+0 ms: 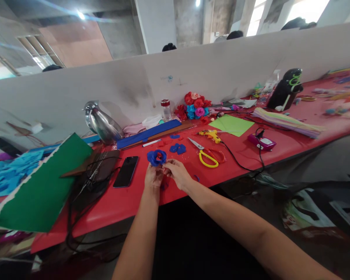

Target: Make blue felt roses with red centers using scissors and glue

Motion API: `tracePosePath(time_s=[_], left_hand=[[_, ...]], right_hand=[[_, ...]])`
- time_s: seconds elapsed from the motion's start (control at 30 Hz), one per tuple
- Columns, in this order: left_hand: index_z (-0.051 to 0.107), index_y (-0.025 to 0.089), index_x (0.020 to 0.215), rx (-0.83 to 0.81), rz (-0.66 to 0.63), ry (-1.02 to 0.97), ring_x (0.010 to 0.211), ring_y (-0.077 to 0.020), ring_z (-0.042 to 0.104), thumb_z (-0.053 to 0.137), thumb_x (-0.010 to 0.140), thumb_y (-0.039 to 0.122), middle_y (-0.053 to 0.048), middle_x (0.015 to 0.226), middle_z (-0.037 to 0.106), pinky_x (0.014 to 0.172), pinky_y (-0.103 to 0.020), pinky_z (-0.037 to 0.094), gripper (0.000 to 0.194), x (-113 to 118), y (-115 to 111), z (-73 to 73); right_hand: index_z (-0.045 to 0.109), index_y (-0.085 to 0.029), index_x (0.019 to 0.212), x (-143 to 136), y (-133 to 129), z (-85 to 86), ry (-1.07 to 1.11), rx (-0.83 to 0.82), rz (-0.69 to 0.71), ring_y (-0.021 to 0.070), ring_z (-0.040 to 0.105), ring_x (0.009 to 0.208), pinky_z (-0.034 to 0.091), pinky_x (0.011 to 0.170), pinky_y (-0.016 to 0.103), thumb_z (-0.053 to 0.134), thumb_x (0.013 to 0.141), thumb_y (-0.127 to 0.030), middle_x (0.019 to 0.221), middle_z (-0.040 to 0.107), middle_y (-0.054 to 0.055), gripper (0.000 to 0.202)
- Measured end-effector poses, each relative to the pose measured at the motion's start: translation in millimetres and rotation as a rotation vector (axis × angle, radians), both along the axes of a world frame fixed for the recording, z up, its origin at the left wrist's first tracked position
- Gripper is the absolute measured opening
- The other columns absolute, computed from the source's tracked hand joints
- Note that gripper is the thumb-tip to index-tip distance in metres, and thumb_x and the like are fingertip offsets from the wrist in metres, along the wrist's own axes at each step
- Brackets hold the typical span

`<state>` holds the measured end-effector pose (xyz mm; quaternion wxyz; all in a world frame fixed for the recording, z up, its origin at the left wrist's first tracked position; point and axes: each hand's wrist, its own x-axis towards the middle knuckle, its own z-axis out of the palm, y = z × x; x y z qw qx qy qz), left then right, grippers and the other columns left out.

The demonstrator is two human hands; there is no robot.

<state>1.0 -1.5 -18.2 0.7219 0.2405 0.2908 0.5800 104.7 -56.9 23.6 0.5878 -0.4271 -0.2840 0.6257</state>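
Note:
A blue paper flower with a red centre stands above my left hand, whose fingers close round its base. Against the flower's lower right side, my right hand pinches with thumb and fingertips; the exact spot it grips is partly hidden. Cut blue petals lie just beyond the hands on the red tabletop. To the right are scissors with one yellow and one red handle. Behind them rests a yellow glue gun with a black cord. A white pen lies behind the flower.
Left of my hands lie a phone and a green sheet. Along the wall stand a metal jug, a red-lidded jar and a bunch of paper flowers. A purple box with a cable sits right.

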Motion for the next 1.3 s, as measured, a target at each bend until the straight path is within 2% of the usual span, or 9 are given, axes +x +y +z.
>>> tracePosePath(time_s=[0.17, 0.3, 0.4, 0.53, 0.63, 0.77, 0.97, 1.13, 1.3], left_hand=[[0.059, 0.016, 0.065, 0.054, 0.064, -0.005, 0.053, -0.0089, 0.059, 0.074, 0.06, 0.001, 0.003, 0.059, 0.064, 0.055, -0.019, 0.047, 0.021, 7, -3, 3.6], [0.062, 0.016, 0.067, 0.081, 0.071, -0.016, 0.061, -0.0099, 0.063, 0.068, 0.058, -0.007, 0.002, 0.065, 0.067, 0.067, -0.021, 0.051, 0.026, 11, -10, 11.1], [0.064, 0.017, 0.07, 0.091, 0.024, -0.04, 0.068, -0.0114, 0.065, 0.066, 0.06, -0.007, 0.001, 0.071, 0.07, 0.073, -0.024, 0.052, 0.026, 15, -16, 18.6], [0.068, 0.015, 0.082, 0.08, -0.083, -0.046, 0.069, -0.0136, 0.066, 0.067, 0.067, -0.001, -0.003, 0.079, 0.072, 0.065, -0.024, 0.052, 0.021, 19, -20, 25.1], [0.069, 0.013, 0.083, 0.049, -0.142, -0.006, 0.067, -0.0151, 0.066, 0.068, 0.069, 0.001, -0.005, 0.079, 0.072, 0.061, -0.024, 0.052, 0.018, 19, -21, 24.9], [0.07, 0.013, 0.079, 0.017, -0.183, 0.033, 0.07, -0.0176, 0.067, 0.067, 0.07, 0.001, -0.006, 0.076, 0.072, 0.066, -0.028, 0.054, 0.016, 15, -21, 21.7], [0.07, 0.012, 0.077, 0.01, -0.137, 0.033, 0.07, -0.0155, 0.067, 0.067, 0.068, -0.003, -0.006, 0.077, 0.072, 0.07, -0.027, 0.055, 0.017, 14, -19, 17.6], [0.07, 0.013, 0.076, 0.016, -0.123, -0.013, 0.071, -0.0157, 0.067, 0.067, 0.07, 0.001, -0.006, 0.078, 0.072, 0.069, -0.027, 0.055, 0.014, 13, -18, 16.0], [0.069, 0.016, 0.077, 0.003, -0.092, -0.045, 0.074, -0.0161, 0.067, 0.071, 0.072, 0.008, -0.004, 0.08, 0.072, 0.072, -0.029, 0.055, 0.01, 10, -18, 15.5]], right_hand=[[0.053, -0.02, 0.067, 3, 3, 1.4, -0.028, 0.037, -0.032, 0.0077, 0.05, 0.05, 0.037, 0.052, 0.022, 0.069, 0.059, -0.03, 0.058, 0.057, -0.006, 0.021], [0.051, -0.021, 0.065, 19, 9, 3.4, -0.102, 0.067, -0.068, 0.0086, 0.052, 0.05, 0.034, 0.05, 0.022, 0.066, 0.061, -0.032, 0.056, 0.056, -0.007, 0.019], [0.054, -0.02, 0.061, 37, 13, 7.7, -0.183, 0.112, -0.044, 0.0081, 0.05, 0.047, 0.031, 0.048, 0.021, 0.064, 0.06, -0.027, 0.049, 0.054, -0.007, 0.013], [0.056, -0.02, 0.06, 54, 17, 15.2, -0.271, 0.176, 0.034, 0.0076, 0.047, 0.044, 0.032, 0.048, 0.021, 0.063, 0.06, -0.023, 0.046, 0.054, -0.007, 0.008], [0.058, -0.02, 0.062, 60, 20, 19.3, -0.366, 0.246, 0.083, 0.0072, 0.047, 0.045, 0.035, 0.048, 0.021, 0.062, 0.059, -0.021, 0.049, 0.056, -0.008, 0.005], [0.061, -0.019, 0.064, 64, 23, 21.2, -0.436, 0.295, 0.122, 0.0078, 0.049, 0.048, 0.038, 0.049, 0.021, 0.062, 0.059, -0.019, 0.052, 0.057, -0.007, 0.004], [0.062, -0.02, 0.066, 66, 25, 15.1, -0.55, 0.409, 0.11, 0.0099, 0.053, 0.054, 0.043, 0.056, 0.023, 0.061, 0.06, -0.016, 0.059, 0.061, -0.005, 0.007], [0.062, -0.021, 0.068, 62, 22, 13.2, -0.649, 0.484, 0.105, 0.011, 0.053, 0.058, 0.042, 0.058, 0.023, 0.06, 0.062, -0.018, 0.061, 0.061, -0.005, 0.007], [0.06, -0.021, 0.068, 57, 14, 22.2, -0.571, 0.462, 0.043, 0.0105, 0.053, 0.056, 0.042, 0.057, 0.024, 0.061, 0.066, -0.022, 0.062, 0.06, -0.004, 0.002]])
